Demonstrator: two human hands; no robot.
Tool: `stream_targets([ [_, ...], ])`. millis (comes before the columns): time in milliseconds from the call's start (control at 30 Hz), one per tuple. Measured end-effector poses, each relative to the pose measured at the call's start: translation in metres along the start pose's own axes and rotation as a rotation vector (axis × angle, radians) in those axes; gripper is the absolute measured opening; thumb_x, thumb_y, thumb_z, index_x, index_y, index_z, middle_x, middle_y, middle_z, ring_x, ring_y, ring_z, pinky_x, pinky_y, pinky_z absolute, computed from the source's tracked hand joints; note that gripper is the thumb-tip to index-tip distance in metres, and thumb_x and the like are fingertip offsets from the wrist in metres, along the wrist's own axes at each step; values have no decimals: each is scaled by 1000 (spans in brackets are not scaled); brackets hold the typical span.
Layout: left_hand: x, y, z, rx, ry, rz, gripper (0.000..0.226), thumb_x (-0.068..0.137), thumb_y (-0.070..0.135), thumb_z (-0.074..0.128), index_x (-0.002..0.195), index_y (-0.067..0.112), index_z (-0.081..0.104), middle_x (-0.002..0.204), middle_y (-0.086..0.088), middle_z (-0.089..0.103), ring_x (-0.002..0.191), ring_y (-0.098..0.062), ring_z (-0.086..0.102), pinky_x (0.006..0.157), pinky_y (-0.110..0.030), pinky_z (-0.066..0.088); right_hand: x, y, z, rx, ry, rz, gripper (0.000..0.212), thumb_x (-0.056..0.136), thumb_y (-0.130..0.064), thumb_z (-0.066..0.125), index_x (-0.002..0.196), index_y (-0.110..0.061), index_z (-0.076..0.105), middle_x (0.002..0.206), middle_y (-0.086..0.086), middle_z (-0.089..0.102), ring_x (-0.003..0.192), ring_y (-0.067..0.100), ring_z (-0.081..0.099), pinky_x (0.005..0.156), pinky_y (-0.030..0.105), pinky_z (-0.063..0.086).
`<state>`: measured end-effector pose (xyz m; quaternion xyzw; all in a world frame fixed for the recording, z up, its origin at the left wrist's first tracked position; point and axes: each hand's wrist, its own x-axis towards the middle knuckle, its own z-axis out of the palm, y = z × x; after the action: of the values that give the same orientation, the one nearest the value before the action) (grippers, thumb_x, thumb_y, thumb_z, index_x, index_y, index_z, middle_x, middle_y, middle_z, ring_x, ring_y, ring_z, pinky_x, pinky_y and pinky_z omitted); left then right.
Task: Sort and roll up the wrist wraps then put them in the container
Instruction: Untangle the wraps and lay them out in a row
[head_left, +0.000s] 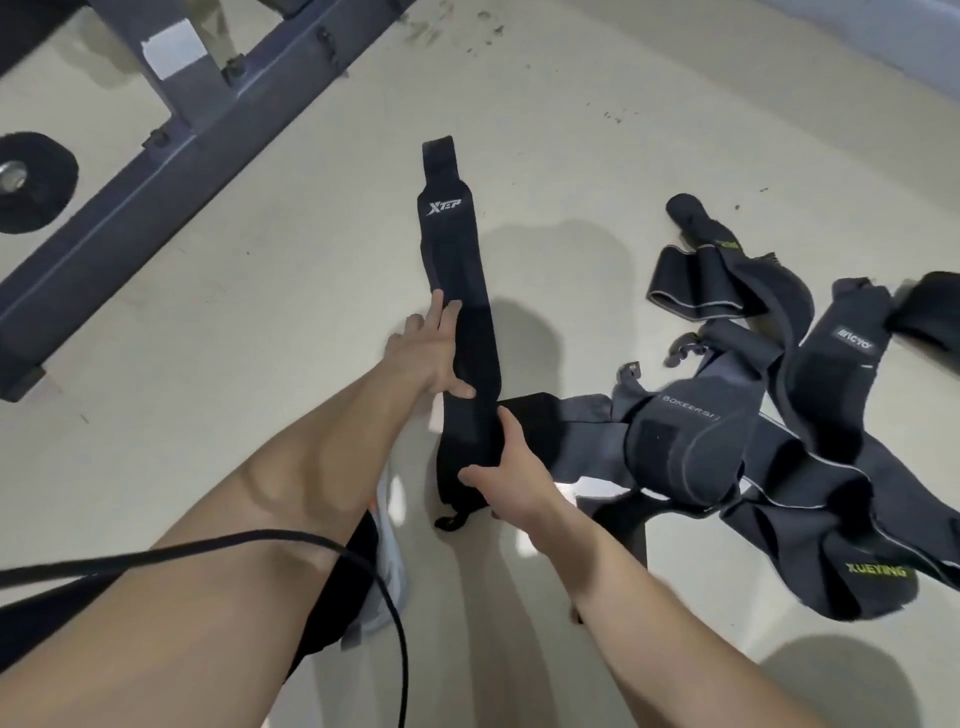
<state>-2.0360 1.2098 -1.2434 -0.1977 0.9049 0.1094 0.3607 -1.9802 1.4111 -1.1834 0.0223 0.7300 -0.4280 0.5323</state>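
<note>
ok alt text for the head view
Two bare hands hold a long black wrist wrap flat on a pale floor: the left hand presses its middle, the right hand grips its near end. A pile of wraps lies to the right.

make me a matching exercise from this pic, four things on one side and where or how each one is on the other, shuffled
1 XTEP wrap
2 left hand
3 right hand
4 pile of wraps

A tangled on the floor, right side
B flat, pressing the wrap's middle
C stretched out long on the floor
D gripping the wrap's near end

Pairs: 1-C, 2-B, 3-D, 4-A
</note>
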Motion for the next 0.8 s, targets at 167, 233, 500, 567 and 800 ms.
stream_targets([
  [167, 3, 4, 6, 186, 42, -42, 141, 73, 57, 84, 158, 28, -24, 168, -3, -25, 148, -35, 16, 108, -49, 38, -6, 13, 17, 105, 19, 46, 71, 92, 2, 51, 153, -33, 39, 122, 3, 61, 93, 19, 68, 77, 40, 64],
  [233, -2, 11, 3, 268, 49, -73, 139, 74, 54, 85, 160, 23, -20, 168, -9, -23, 150, -38, 12, 111, -53, 35, -7, 20, 24, 76, 8, 77, 71, 93, -1, 50, 154, -35, 37, 127, 3, 60, 96, 23, 69, 74, 40, 65],
  [500, -54, 78, 23, 53, 242, 432, 42, 91, 31, 61, 131, 22, 59, 138, -6, 51, 124, -30, 50, 95, -42, 48, -25, 43, -19, -337, 130, -8, 35, 86, -27, 49, 113, -38, 70, 104, -14, 71, 103, 22, 68, 85, 38, 58],
  [567, -67, 91, 35, -54, 130, 473, 50, 87, 60, 62, 121, 23, 61, 119, 2, 60, 107, -23, 57, 86, -40, 50, -31, 49, -46, -391, 342, -58, 21, 89, -23, 51, 98, -31, 67, 107, -8, 72, 103, 23, 66, 86, 36, 53],
  [800, -86, 116, 69, -311, -32, 307, 33, 88, 32, 74, 117, 19, 62, 106, 0, 68, 99, -23, 64, 79, -33, 49, -52, 81, -112, -625, 836, -185, 52, 84, -14, 70, 132, -9, 52, 131, 14, 45, 108, 36, 57, 82, 42, 53],
])
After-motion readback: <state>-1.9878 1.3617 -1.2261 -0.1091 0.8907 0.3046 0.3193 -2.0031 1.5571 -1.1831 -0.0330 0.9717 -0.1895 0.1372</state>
